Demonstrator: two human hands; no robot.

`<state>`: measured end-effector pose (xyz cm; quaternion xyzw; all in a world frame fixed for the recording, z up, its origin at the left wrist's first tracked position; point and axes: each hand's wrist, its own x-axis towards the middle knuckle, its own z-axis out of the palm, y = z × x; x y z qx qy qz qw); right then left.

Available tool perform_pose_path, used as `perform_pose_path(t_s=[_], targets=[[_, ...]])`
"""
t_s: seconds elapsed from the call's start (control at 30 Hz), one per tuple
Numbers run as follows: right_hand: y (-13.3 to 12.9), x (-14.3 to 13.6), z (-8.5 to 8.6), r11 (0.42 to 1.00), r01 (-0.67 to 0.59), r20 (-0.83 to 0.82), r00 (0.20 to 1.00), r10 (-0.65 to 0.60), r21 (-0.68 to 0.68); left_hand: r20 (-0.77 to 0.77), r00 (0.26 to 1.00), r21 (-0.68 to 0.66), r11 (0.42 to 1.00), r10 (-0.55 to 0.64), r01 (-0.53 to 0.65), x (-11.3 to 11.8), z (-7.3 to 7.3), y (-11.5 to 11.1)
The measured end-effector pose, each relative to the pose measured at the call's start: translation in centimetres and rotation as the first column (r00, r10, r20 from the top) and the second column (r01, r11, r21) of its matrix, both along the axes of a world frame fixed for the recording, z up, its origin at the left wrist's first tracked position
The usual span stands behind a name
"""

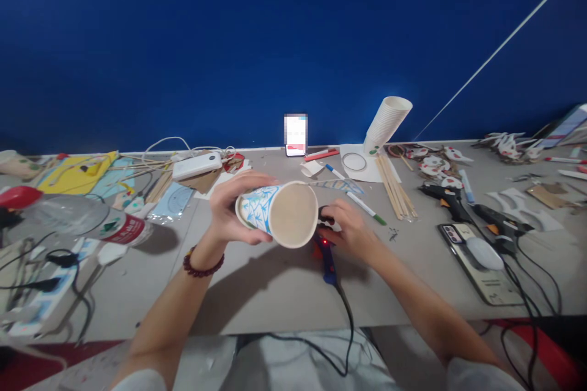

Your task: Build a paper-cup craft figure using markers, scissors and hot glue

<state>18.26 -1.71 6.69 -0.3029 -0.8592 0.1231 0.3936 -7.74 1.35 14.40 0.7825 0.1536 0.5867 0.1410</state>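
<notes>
My left hand (pixel 233 208) is wrapped round a paper cup (pixel 259 204) with a blue leaf pattern, tilted so its open mouth faces me. Close to the cup's right side, my right hand (pixel 351 226) is closed on what look like black-handled scissors (pixel 326 215); their blades are hidden. Under that hand lies a blue glue gun (pixel 328 263) with a lit red light and a black cord. A patterned strip (pixel 339 185) shows beyond the cup's rim; whether it is joined to the cup I cannot tell.
A stack of paper cups (pixel 387 125) leans beside wooden sticks (pixel 394 186). A phone (pixel 296 134) stands against the blue wall. To the right are another phone (pixel 477 269) and a black glue gun (pixel 444 198). A bottle (pixel 92 217) and a power strip (pixel 55 287) lie left.
</notes>
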Motion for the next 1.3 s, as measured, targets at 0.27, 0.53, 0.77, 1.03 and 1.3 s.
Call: perform_pose_path(t_s=[0.27, 0.53, 0.77, 1.03, 1.3], targets=[[-0.3, -0.3, -0.7, 1.000, 0.006, -0.063, 0.998, -0.007, -0.013, 0.091, 0.992, -0.046, 0.994, -0.091, 0.096, 0.1, -0.5, 0.5], [-0.5, -0.7, -0.3, 0.999, 0.043, -0.039, 0.998, -0.043, 0.006, 0.112, 0.992, -0.065, 0.996, -0.051, 0.058, 0.3, -1.0, 0.0], [-0.7, -0.8, -0.3, 0.998, 0.057, 0.001, 0.998, -0.057, -0.009, 0.130, 0.991, -0.047, 0.999, -0.021, 0.027, 0.7, -1.0, -0.2], [-1.0, -1.0, -0.2, 0.996, 0.025, -0.043, 0.999, -0.021, 0.088, 0.152, 0.988, -0.089, 0.995, -0.027, 0.041, 0.4, -0.6, -0.1], [-1.3, -1.4, 0.0, 0.988, 0.045, -0.036, 0.999, -0.040, 0.145, 0.174, 0.982, 0.011, 0.997, 0.070, -0.073, 0.3, -1.6, -0.1]])
